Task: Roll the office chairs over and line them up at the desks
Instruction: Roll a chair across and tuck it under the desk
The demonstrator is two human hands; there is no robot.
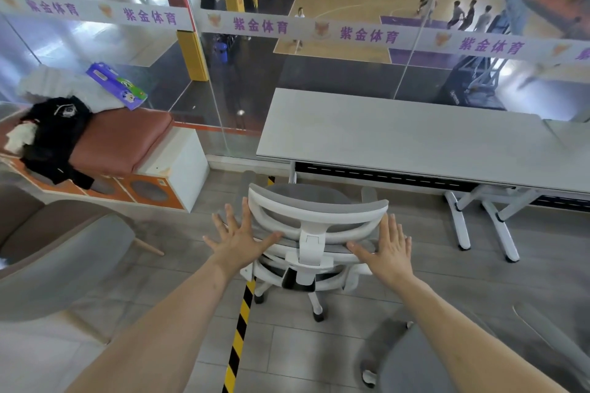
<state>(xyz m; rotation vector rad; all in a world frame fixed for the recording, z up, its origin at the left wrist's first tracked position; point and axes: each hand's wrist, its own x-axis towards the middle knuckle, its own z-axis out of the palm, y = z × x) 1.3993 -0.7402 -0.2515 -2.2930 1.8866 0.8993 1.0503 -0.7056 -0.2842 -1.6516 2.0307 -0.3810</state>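
The chair (311,242) stands on its castors just short of the desk (399,137), near the desk's left end, seat turned toward it and not yet tucked under. The backrest is flanked by the left hand (238,241) and right hand (388,249), both flat with fingers spread and nothing clasped. Whether the palms press the frame cannot be told. An even push from both sides is judged best, so the chair is rolled straight and squared to the edge. A white frame, grey mesh back and grey armrests are seen. Striped tape (238,338) runs underneath.
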